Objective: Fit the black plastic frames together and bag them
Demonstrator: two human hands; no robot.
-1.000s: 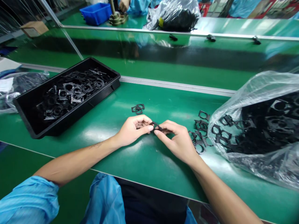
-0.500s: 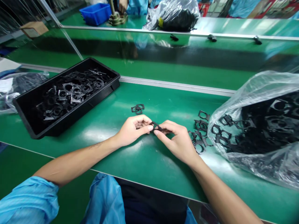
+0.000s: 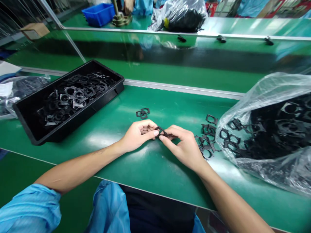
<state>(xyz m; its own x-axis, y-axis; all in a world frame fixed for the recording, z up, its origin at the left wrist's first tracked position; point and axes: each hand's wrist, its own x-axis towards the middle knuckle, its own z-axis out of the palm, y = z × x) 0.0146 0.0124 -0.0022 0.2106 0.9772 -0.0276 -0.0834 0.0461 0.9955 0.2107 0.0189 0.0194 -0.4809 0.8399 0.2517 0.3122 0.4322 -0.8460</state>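
Between my two hands, over the green table [image 3: 126, 181], is a black plastic frame [image 3: 161, 130] with a round opening. My left hand [image 3: 139, 136] pinches its left edge between thumb and fingers. The right edge is pinched by my right hand [image 3: 184, 145], thumb below and fingers above. My fingertips hide part of the frame, so I cannot tell if it is one piece or more. A few similar frames [image 3: 143, 113] lie just beyond my left hand. More loose black frames [image 3: 208, 130] are scattered to the right of my right hand.
At left stands a black tray [image 3: 80, 121] heaped with frames. A clear plastic bag [image 3: 233, 113] full of black frames lies open at right. Behind the metal rail [image 3: 170, 86] rises a clear panel. Beyond it are a blue bin [image 3: 99, 15], another bag [image 3: 181, 16] and a person's hand [image 3: 128, 5].
Almost nothing differs. Both hands keep their pinch on the black frame in nearly the same place; the whole view has shifted very slightly.
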